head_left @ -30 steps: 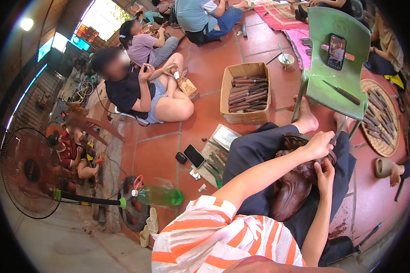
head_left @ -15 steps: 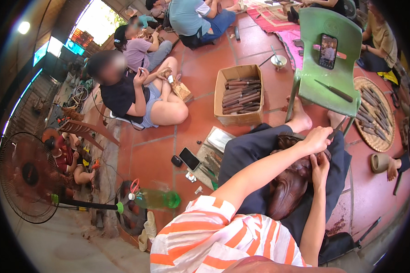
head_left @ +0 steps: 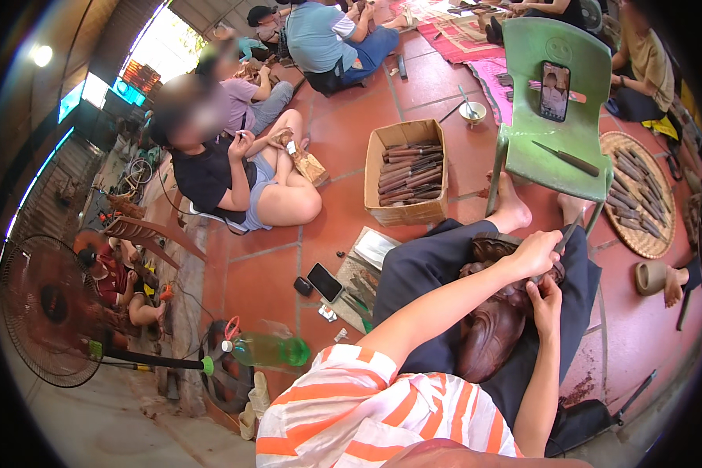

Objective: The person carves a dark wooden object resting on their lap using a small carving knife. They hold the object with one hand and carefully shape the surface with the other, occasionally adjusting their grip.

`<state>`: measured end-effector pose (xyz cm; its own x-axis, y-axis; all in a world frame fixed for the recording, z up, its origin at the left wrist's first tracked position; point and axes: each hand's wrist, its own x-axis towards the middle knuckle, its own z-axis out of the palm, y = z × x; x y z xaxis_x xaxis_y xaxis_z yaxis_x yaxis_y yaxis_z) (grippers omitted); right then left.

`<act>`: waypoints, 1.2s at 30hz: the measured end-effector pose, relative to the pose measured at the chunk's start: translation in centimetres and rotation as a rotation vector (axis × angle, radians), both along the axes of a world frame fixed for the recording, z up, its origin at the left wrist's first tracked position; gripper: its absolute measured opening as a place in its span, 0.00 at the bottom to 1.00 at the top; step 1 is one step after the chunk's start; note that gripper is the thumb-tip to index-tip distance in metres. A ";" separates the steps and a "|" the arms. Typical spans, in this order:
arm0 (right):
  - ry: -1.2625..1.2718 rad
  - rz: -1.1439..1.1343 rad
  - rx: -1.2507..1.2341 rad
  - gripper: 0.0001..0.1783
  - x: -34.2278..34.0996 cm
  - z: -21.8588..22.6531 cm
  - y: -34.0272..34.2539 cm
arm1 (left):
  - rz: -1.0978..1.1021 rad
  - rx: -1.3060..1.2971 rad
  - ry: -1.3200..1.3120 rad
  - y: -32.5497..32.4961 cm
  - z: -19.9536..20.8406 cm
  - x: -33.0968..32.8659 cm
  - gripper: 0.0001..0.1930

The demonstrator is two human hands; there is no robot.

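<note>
A dark brown, glossy wood carving point(head_left: 491, 335) lies across my lap, its rounded lower part toward me. My left hand point(head_left: 537, 254) reaches over the far end, closed round a slim dark carving tool point(head_left: 569, 232) whose end sticks out beyond the fist. Just nearer to me, my right hand point(head_left: 546, 303) has its thumb and fingers bent together against the carving, close below the left fist. Whether those fingers pinch the tool's lower end or only press the wood is hidden.
Ahead stands a green chair point(head_left: 522, 156) bearing a phone point(head_left: 554, 91) and a knife point(head_left: 567, 158). A cardboard box point(head_left: 405, 214) of tools is left of it, a woven tray point(head_left: 607, 148) of tools right. A bottle point(head_left: 269, 349), fan point(head_left: 51, 304) and seated co-worker point(head_left: 218, 175) are leftward.
Both my hands have shifted slightly toward me over the carving, staying close together. The whole view has tilted a little. The seated co-worker at left has lowered and turned their head slightly.
</note>
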<state>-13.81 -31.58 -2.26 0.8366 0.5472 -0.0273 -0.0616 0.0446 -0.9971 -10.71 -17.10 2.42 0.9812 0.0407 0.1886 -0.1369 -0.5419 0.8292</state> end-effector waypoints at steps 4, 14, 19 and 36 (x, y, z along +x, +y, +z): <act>-0.107 -0.099 -0.103 0.12 0.7 0.1 0.7 | 0.041 0.041 0.031 -0.3 0.3 1.0 0.06; -0.096 -0.129 -0.084 0.12 1.1 -0.1 1.4 | 0.027 0.086 0.079 -0.2 0.2 1.6 0.08; 0.022 -0.013 -0.051 0.10 0.5 0.3 -0.2 | -0.053 0.112 0.032 -0.5 0.1 1.0 0.07; 0.031 -0.174 0.049 0.09 0.8 0.5 2.1 | 0.007 0.195 0.047 -1.1 0.4 1.6 0.08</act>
<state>-13.03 -29.51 -1.74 0.9178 0.3958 -0.0311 -0.0794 0.1062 -0.9912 -9.10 -18.22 2.80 0.9890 0.0143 0.1473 -0.0963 -0.6935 0.7140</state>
